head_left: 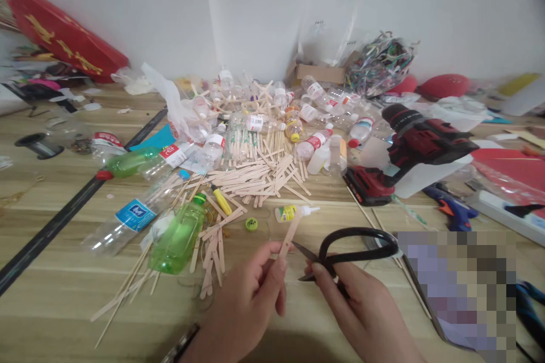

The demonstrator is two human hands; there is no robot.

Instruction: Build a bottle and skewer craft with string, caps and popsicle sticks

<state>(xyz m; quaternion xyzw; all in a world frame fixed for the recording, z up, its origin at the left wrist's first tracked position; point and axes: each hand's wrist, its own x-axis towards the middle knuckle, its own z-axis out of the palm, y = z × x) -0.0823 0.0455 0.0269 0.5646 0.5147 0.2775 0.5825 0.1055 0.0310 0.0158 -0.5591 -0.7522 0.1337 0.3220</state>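
Between the thumb and fingers of my left hand (pixel 259 286) is a wooden craft stick (pixel 290 235), tilted up, with small dark marks or holes on it. My right hand (pixel 357 300) grips a pair of black-handled scissors (pixel 327 260). The blades are parted and point left, the upper tip close to the stick and my left fingers. Just beyond the stick lies a small glue bottle (pixel 286 214) with a white nozzle. A green round cap (pixel 251 224) sits to its left. Loose craft sticks (pixel 255 178) are heaped farther back.
A green plastic bottle (pixel 179 238) and a clear bottle with a blue label (pixel 135 215) lie on the left. A red and black cordless drill (pixel 419 147) stands right, near a blue glue gun (pixel 453 207). Many empty bottles (pixel 315 142) crowd the back. A pixelated patch covers the lower right.
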